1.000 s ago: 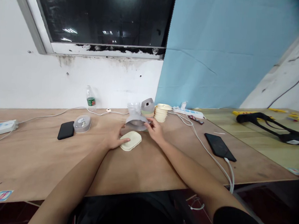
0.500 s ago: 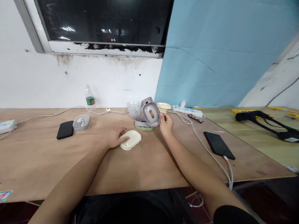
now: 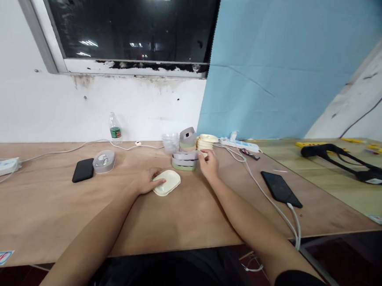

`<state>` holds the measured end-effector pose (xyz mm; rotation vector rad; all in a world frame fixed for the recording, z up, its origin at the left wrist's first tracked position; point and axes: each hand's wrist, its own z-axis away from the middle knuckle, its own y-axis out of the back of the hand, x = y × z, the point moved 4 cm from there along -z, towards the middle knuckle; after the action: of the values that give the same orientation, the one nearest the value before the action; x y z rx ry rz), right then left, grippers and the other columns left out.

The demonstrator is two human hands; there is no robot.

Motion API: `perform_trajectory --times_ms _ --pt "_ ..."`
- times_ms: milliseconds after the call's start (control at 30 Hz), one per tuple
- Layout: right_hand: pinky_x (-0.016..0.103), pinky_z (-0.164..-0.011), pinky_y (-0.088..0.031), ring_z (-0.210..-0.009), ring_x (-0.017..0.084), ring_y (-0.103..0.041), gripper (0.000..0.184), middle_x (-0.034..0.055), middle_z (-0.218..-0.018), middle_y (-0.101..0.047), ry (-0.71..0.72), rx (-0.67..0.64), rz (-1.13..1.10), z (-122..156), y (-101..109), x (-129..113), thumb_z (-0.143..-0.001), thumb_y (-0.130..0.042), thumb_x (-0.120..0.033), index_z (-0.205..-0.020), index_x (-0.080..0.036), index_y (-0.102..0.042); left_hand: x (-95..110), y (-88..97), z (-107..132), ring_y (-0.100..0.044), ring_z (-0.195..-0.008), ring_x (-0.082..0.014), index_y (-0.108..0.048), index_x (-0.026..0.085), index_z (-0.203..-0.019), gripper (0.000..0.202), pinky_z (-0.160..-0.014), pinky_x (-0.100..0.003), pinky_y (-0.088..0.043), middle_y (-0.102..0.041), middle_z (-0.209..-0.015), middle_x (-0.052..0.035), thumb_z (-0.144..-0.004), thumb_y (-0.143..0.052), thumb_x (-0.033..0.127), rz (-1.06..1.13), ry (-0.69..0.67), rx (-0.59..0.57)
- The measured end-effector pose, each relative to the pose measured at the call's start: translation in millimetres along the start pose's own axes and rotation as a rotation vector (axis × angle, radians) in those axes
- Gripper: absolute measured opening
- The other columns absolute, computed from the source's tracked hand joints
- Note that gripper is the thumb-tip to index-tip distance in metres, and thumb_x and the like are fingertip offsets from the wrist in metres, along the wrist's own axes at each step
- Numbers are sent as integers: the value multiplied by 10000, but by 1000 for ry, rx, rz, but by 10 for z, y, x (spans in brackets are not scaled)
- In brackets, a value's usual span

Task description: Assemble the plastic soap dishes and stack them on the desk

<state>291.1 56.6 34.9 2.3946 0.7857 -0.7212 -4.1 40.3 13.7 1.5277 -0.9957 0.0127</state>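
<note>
My left hand [image 3: 146, 181] rests on the table, its thumb over the edge of a cream, rounded plastic lid [image 3: 170, 183] and its fingers closed at the lid's left side. My right hand [image 3: 210, 165] pinches the right end of a grey plastic frame [image 3: 185, 156], which lies level on a low stack. A green-based piece [image 3: 183, 167] forms the bottom of that stack. Behind it, another grey frame [image 3: 188, 135] leans tilted. A pile of cream lids [image 3: 207, 141] stands just beyond my right hand, and clear plastic cups [image 3: 170, 143] stand to the left.
On the left are a black phone [image 3: 83, 170], a round clear-lidded container [image 3: 104, 161] and a bottle [image 3: 115, 129]. Power strips [image 3: 242, 145] and white cables run along the back. To the right, a second phone [image 3: 280, 188] is plugged in, and a black frame-like object [image 3: 346, 162] lies beyond.
My right hand has lowered the grey frame from a tilted, raised position onto the stack. My left hand stays on the cream lid. The view has tipped slightly upward.
</note>
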Motion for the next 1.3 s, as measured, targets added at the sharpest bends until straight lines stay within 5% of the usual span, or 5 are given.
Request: perform_trajectory --times_ms 367,633,800,1033,1300 --pt "329 -723 -491 -665 157 -566 216 85 -1022 -630 229 -102 42 96 -45 -270 -877 -516 -323 -985 -190 -646 66 -69 13 -484 -1242 -375 -422 261 -1407 1005 -1037 -532 -385 -523 -1370 -109 -545 -780 632 -24 -153 -105" --pt "348 -885 -505 -1029 213 -591 343 104 -1134 -601 655 -533 -129 448 -275 -730 -860 -590 -361 -1165 -203 -580 -43 48 32 -600 -1101 -289 -392 213 -1399 731 -952 -455 -464 -621 -1234 -109 -793 -609 560 219 -121 159" --pt "325 -859 -499 -962 194 -616 220 88 -1047 -654 730 -413 -95 465 -274 -767 -892 -510 -236 -1082 -205 -614 -123 209 14 -588 -1110 -287 -422 189 -1376 653 -984 -454 -427 -611 -1245 -121 -841 -529 547 143 -170 301" --pt "358 -754 -496 -805 214 -596 186 78 -857 -648 332 174 12 7 262 -301 -844 -539 -325 -935 -187 -625 -591 943 375 -260 -1386 -356 -548 192 -1252 493 -1096 -573 -186 -338 -1489 -163 -853 -534 482 -454 456 919" --pt "392 -842 -469 -904 257 -619 235 98 -951 -694 202 50 199 -192 465 141 -809 -512 -337 -933 -196 -655 -1183 972 540 -197 -1397 -411 -491 203 -1335 634 -1046 -621 -220 -316 -1511 -179 -829 -474 586 -454 820 708"
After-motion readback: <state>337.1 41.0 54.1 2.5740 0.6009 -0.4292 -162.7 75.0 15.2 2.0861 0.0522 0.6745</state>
